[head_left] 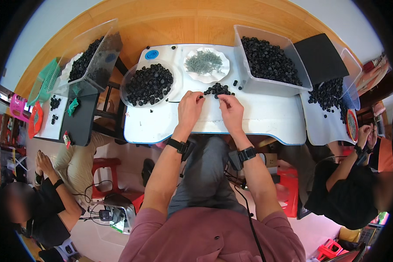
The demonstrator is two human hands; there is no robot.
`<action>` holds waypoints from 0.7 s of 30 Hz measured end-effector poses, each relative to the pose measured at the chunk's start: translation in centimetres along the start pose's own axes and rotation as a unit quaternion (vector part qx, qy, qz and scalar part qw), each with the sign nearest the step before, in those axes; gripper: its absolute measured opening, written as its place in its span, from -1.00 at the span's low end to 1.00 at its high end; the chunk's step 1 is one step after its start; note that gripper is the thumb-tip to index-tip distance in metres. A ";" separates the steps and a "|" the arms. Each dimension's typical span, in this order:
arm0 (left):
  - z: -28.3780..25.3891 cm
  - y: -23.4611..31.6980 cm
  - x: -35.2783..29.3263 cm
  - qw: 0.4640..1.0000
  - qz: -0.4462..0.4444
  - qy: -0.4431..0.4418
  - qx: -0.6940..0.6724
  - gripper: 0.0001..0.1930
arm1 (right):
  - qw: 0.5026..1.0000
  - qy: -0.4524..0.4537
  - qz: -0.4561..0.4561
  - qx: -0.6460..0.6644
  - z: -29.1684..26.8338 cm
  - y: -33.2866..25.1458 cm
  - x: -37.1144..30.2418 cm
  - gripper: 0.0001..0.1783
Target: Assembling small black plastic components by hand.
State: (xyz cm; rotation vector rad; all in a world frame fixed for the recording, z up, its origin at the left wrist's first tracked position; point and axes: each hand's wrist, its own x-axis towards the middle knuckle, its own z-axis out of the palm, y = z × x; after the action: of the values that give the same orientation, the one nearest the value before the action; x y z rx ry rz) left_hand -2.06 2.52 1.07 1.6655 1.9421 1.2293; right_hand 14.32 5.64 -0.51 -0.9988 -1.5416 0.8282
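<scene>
My left hand [191,107] is closed in a pinch over the white table [257,114], with a small black cap-like part [201,97] at its fingertips. Across a narrow gap, my right hand [231,110] pinches another black part [217,97], partly covered by the fingers. Just beyond both hands lies a loose pile of black caps [218,88]. A round clear tub [125,92] full of similar black pieces stands left of my left hand. Farther back, a white scalloped plate [225,70] bears a heap of thin grey-green pieces [203,62], too fine to make out.
A large clear bin [270,87] of black parts stands at the back right, and another clear bin [105,74] at the left. A blue ring-shaped thing [151,54] lies near the back edge. People sit at both sides: one person [52,201] left, another [345,187] right.
</scene>
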 end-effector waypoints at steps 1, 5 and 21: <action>0.0 0.0 -0.1 1.000 -0.001 0.014 -0.016 -0.77 | 0.998 -0.015 -0.033 -0.047 0.0 -0.2 0.0 -0.81; 0.1 -0.1 -0.4 0.998 0.006 0.057 -0.019 -0.77 | 0.992 -0.036 -0.082 -0.092 0.0 -1.2 -0.2 -0.81; -0.6 0.1 -0.6 0.999 0.017 0.012 -0.031 -0.80 | 0.893 -0.186 0.072 -0.403 3.1 -3.1 15.0 -0.75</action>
State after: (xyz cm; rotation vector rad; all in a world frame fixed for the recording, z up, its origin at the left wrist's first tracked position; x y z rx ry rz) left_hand -2.23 1.75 1.32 1.6667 1.8767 1.3150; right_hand 9.61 18.07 7.73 -1.6305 -2.2451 0.4749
